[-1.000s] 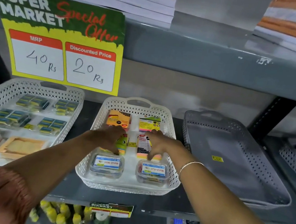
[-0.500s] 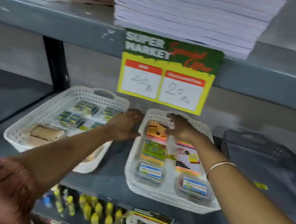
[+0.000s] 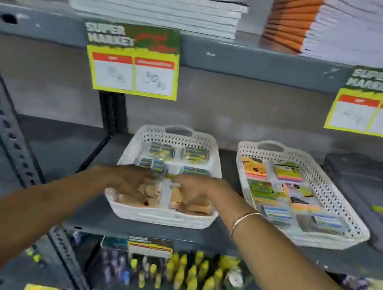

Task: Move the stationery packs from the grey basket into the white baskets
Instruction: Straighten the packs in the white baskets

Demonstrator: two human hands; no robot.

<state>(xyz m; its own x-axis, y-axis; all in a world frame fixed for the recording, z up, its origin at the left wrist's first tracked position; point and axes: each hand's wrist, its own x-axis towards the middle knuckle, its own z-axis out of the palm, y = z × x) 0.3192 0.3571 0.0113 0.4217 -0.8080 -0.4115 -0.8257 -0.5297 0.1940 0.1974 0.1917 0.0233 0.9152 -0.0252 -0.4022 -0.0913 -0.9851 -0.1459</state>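
The small packs (image 3: 156,164) in the middle white basket (image 3: 161,216) could get knocked out of their neat rows, because both hands push in close together. The left hand (image 3: 129,180) and right hand (image 3: 193,190) sit low in the middle of the frame, fingers bent down on the brown packs (image 3: 197,206). It is too blurry to tell if they grip anything. The grey basket (image 3: 365,197) at the right edge looks nearly bare.

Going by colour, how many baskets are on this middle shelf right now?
White baskets: 2, the left white basket under both hands, and the right white basket beside it.
Grey baskets: 1, the grey basket at the far right, partly out of frame.
Total: 3
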